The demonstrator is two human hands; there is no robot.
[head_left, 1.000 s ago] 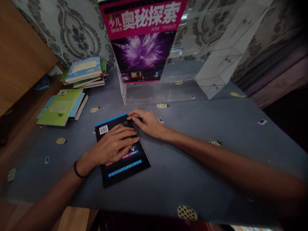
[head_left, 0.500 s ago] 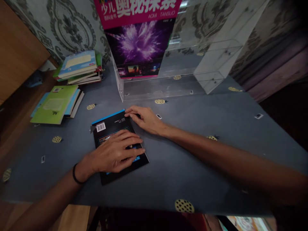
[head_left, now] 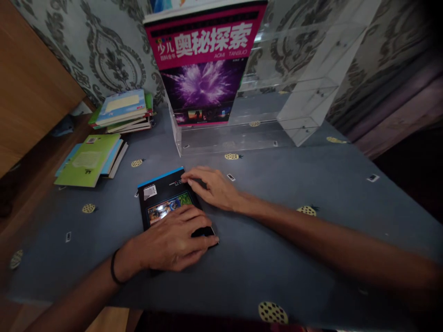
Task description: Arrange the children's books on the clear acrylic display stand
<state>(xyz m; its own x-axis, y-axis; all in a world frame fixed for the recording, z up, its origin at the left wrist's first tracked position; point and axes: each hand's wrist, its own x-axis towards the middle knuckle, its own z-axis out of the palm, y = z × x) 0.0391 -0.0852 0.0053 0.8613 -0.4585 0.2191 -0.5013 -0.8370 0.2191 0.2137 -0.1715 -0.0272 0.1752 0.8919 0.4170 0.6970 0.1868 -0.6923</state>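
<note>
A black book point(head_left: 166, 196) with a blue spine edge and a white barcode lies flat on the blue-grey tablecloth point(head_left: 277, 258). Across its lower part rests my left hand point(head_left: 178, 237), palm down, fingers stretched toward the book's right edge and hiding much of the cover. My right hand point(head_left: 214, 186) lies at the book's upper right corner. Its fingertips touch that edge, the fingers loosely extended and gripping nothing. A black band circles my left wrist.
Behind the book stands a clear acrylic rack point(head_left: 299, 117), with a magenta and purple book point(head_left: 204, 87) upright at its left end. Two book piles lie at the left: a green-topped one point(head_left: 86, 161) and a blue-topped one point(head_left: 121, 108). Patterned wallpaper backs the table.
My left hand has slid down toward the book's near edge, uncovering more of the cover pictures. The right hand stays at the upper corner. The whole view has tilted up slightly.
</note>
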